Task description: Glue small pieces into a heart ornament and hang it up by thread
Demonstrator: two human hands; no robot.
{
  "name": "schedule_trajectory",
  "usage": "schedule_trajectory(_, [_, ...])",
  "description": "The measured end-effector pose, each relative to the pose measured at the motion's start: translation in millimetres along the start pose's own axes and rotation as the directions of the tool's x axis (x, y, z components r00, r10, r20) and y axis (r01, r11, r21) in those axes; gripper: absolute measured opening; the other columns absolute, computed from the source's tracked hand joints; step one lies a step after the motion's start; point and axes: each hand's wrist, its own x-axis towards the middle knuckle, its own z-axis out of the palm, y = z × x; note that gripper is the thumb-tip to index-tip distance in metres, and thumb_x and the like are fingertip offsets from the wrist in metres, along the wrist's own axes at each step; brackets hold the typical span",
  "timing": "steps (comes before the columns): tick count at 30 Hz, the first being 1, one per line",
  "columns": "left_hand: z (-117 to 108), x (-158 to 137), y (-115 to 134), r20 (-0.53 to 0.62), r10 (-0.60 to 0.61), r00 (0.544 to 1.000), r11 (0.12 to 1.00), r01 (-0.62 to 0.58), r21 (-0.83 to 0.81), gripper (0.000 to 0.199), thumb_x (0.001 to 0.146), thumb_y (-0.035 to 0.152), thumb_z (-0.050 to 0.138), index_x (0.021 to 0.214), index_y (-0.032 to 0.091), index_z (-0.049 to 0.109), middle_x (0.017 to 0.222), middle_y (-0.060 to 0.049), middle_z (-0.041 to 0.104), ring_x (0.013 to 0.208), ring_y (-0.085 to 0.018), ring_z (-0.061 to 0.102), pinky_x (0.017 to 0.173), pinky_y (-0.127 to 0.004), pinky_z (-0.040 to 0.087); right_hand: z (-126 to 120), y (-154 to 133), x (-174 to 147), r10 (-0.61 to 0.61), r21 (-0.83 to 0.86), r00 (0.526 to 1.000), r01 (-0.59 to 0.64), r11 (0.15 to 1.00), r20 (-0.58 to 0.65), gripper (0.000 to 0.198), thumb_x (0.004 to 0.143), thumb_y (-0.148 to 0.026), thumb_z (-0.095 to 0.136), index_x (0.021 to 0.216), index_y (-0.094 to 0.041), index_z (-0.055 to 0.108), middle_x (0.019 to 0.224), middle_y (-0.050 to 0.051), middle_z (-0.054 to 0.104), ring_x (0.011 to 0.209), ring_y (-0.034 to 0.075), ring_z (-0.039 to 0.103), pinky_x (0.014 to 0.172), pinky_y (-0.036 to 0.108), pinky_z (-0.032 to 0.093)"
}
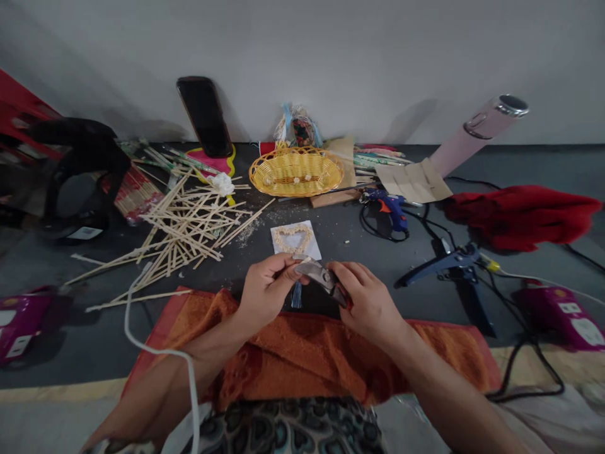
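My right hand (371, 299) is closed round the handles of a pair of hand pruners (317, 272), whose metal blades point left. Facing it, my left hand (269, 284) pinches a small pale piece of wood (305, 259) at the blades; how much of it sits between them is hidden. Just beyond the hands, a heart of small pale pieces (286, 239) lies on a white square card (314, 244). A blue tassel (296, 296) shows below the pruners.
Loose wooden sticks (184, 230) are heaped at left. A yellow woven basket (265, 183) stands behind. To the right are a blue glue gun (394, 210), a blue-handled tool (439, 263), and a red cloth (515, 214). An orange towel (302, 353) covers the front edge.
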Motion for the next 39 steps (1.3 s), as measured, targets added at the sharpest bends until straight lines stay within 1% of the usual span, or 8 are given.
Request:
schedule_trajectory(9, [-2, 7, -10, 0.111, -0.083, 0.99, 0.985, 0.098, -0.142, 0.028, 0.088, 0.038, 0.062, 0.073, 0.015, 0.068, 0.067, -0.003, 0.067, 0.066, -0.014, 0.057, 0.066, -0.024, 0.042, -1, 10, 2, -0.015, -0.027, 0.997, 0.017, 0.999, 0.074, 0.064, 0.07, -0.005, 0.054, 0.133, -0.015, 0.047, 0.127, 0.014, 0.058, 0.11, 0.03, 0.053, 0.093, 0.047, 0.047])
schedule_trajectory(15, [-3, 6, -13, 0.169, -0.167, 0.971, 0.957, 0.2, -0.209, 0.032, 0.086, 0.042, 0.064, 0.072, 0.014, 0.068, 0.057, -0.001, 0.059, 0.046, -0.007, 0.031, 0.046, -0.023, 0.021, 3, 8, 0, -0.025, 0.025, 0.998, 0.024, 0.999, 0.054, 0.061, 0.069, -0.003, 0.052, 0.129, -0.015, 0.049, 0.119, 0.013, 0.061, 0.106, 0.028, 0.055, 0.093, 0.043, 0.049])
schedule_trajectory(20, [-1, 6, -10, 0.12, -0.136, 0.983, 0.978, 0.153, -0.14, 0.033, 0.087, 0.043, 0.062, 0.071, 0.014, 0.067, 0.062, -0.003, 0.063, 0.048, -0.008, 0.037, 0.047, -0.022, 0.026, 3, 8, 0, -0.012, 0.015, 0.999, 0.012, 1.0, 0.049, 0.058, 0.069, -0.001, 0.05, 0.125, -0.016, 0.05, 0.111, 0.012, 0.063, 0.101, 0.026, 0.058, 0.09, 0.04, 0.05])
schedule_trajectory(25, [0, 6, -5, 0.053, -0.086, 0.995, 0.996, 0.088, -0.026, 0.023, 0.087, 0.039, 0.063, 0.093, 0.017, 0.067, 0.078, -0.002, 0.07, 0.056, -0.01, 0.051, 0.054, -0.021, 0.039, 1, 11, 1, 0.033, 0.014, 0.999, -0.034, 0.999, 0.042, 0.058, 0.07, -0.004, 0.052, 0.127, -0.016, 0.049, 0.118, 0.012, 0.062, 0.108, 0.027, 0.057, 0.095, 0.041, 0.049])
schedule_trajectory(28, [-1, 6, -5, 0.005, -0.063, 0.998, 0.998, 0.063, 0.009, 0.019, 0.087, 0.036, 0.063, 0.087, 0.017, 0.065, 0.077, -0.002, 0.071, 0.062, -0.011, 0.056, 0.058, -0.021, 0.041, 2, 12, 1, 0.023, 0.019, 0.998, -0.024, 1.0, 0.058, 0.06, 0.071, -0.006, 0.053, 0.13, -0.016, 0.047, 0.122, 0.013, 0.061, 0.11, 0.028, 0.055, 0.096, 0.043, 0.048])
schedule_trajectory(30, [-2, 7, -6, 0.044, -0.084, 0.995, 0.996, 0.086, -0.035, 0.02, 0.088, 0.036, 0.062, 0.083, 0.016, 0.064, 0.073, -0.003, 0.071, 0.059, -0.01, 0.054, 0.056, -0.021, 0.039, 2, 13, 2, 0.001, 0.02, 0.997, -0.003, 1.0, 0.08, 0.063, 0.072, -0.007, 0.054, 0.134, -0.015, 0.045, 0.126, 0.014, 0.059, 0.112, 0.028, 0.054, 0.096, 0.045, 0.048])
schedule_trajectory(35, [-6, 10, -9, 0.226, -0.218, 0.95, 0.924, 0.275, -0.265, 0.023, 0.083, 0.036, 0.067, 0.077, 0.015, 0.058, 0.063, -0.002, 0.068, 0.042, -0.005, 0.031, 0.043, -0.02, 0.023, 0, 13, 3, -0.02, 0.025, 0.996, 0.018, 1.0, 0.087, 0.064, 0.071, -0.006, 0.054, 0.133, -0.016, 0.046, 0.125, 0.014, 0.058, 0.112, 0.029, 0.053, 0.094, 0.047, 0.048])
schedule_trajectory(39, [-5, 10, -10, 0.256, -0.245, 0.935, 0.891, 0.321, -0.322, 0.023, 0.081, 0.035, 0.069, 0.075, 0.016, 0.057, 0.059, -0.002, 0.066, 0.04, -0.004, 0.03, 0.042, -0.02, 0.019, 2, 12, 1, -0.026, 0.041, 0.998, 0.024, 0.999, 0.057, 0.06, 0.072, -0.004, 0.052, 0.131, -0.016, 0.048, 0.12, 0.013, 0.06, 0.109, 0.028, 0.054, 0.094, 0.045, 0.048])
